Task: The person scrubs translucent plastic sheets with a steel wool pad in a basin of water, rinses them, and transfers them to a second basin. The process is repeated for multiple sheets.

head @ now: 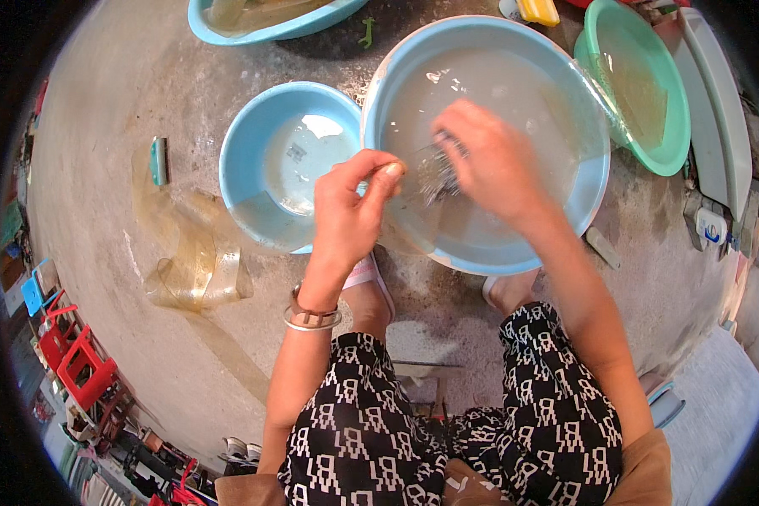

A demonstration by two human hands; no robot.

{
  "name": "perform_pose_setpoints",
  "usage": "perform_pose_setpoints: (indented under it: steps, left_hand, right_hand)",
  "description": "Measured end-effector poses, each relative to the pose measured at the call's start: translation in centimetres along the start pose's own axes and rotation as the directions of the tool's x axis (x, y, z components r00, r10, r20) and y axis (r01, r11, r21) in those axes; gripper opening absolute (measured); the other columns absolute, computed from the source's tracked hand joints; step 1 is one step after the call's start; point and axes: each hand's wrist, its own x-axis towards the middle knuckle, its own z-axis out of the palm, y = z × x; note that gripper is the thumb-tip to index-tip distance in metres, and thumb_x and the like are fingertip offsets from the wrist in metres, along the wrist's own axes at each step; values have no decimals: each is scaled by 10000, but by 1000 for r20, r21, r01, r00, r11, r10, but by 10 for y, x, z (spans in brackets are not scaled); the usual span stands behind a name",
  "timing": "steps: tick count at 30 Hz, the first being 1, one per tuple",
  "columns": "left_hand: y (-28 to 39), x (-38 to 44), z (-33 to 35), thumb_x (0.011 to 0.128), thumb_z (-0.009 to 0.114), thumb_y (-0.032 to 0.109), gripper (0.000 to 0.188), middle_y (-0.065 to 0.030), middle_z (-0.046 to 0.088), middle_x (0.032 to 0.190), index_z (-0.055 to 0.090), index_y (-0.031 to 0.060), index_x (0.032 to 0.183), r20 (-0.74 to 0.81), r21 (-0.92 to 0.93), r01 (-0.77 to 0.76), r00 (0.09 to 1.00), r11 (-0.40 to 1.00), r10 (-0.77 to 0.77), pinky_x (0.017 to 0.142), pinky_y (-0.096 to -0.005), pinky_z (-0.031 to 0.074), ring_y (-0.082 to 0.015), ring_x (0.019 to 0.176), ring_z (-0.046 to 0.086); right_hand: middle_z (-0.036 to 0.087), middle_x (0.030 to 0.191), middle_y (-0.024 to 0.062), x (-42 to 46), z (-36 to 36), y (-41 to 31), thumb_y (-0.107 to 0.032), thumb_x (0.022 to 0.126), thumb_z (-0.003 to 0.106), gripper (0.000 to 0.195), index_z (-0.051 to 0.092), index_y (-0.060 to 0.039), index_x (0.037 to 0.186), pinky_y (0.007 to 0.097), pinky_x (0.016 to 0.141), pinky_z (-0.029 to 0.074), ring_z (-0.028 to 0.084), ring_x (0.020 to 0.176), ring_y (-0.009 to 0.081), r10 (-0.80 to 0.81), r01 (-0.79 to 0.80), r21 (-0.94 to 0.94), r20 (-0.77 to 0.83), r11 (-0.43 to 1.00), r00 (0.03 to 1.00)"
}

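My left hand (357, 202) is above the gap between two blue basins, its thumb and forefinger pinched on what looks like the edge of a thin translucent brownish sheet (199, 272). That sheet lies crumpled on the floor at the left and seems to stretch across the basins. Blurred by motion, my right hand (490, 164) grips a wiry metal scourer (439, 177) over the large blue basin (591, 190), which holds cloudy water. The smaller blue basin (240, 152), left of it, has shallow water. The exact hold of the left fingertips is hard to see.
A green basin (677, 145) of water stands at the upper right, another blue basin (291, 31) at the top. On the floor lie a green-handled tool (158, 161) and a greyish bar (602, 248). Red plastic stools (85, 367) are at far left, a white bottle (711, 226) at right.
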Motion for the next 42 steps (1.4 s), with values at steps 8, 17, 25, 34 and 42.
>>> perform_pose_setpoints:
  steps: [8,17,25,34,42]
  left_hand:
    - [0,1,-10,890,590,89,112,-15,611,717,647,-8,894,38,-78,68,997,995,-65,638,-225,450,-71,685,549]
    - [-2,11,-18,862,626,81,103,-47,651,757,636,-12,905,86,211,-59,995,976,42,679,-246,477,-84,725,586]
    - [-19,37,-51,872,596,155,178,-77,621,633,643,-10,826,180,217,79,976,973,-120,583,-279,467,-128,587,580]
    - [-22,35,-40,881,598,164,185,-12,576,647,650,-10,847,114,141,173,975,975,-190,553,-239,418,-72,598,507]
    - [-45,33,-25,887,602,146,166,7,563,677,646,-14,876,52,3,162,985,987,-162,536,-221,383,-60,604,471]
  right_hand:
    - [589,890,118,-1,-20,-9,-88,806,579,96,591,-47,891,428,695,486,592,865,343,-45,86,277,-151,957,987]
    - [619,878,104,0,3,-16,-112,790,590,136,625,-95,920,438,691,490,604,849,318,54,-63,77,114,995,992]
    - [637,989,143,8,-3,41,-140,801,626,218,637,-52,1000,372,815,481,624,900,304,212,-204,263,-3,943,977]
    - [565,863,94,-8,18,-20,-81,742,665,203,598,-43,930,347,724,482,591,824,244,-64,106,228,-182,968,981]
    - [543,788,77,-36,60,-34,-88,688,653,135,576,-62,795,393,647,478,579,774,271,-279,279,7,-31,960,960]
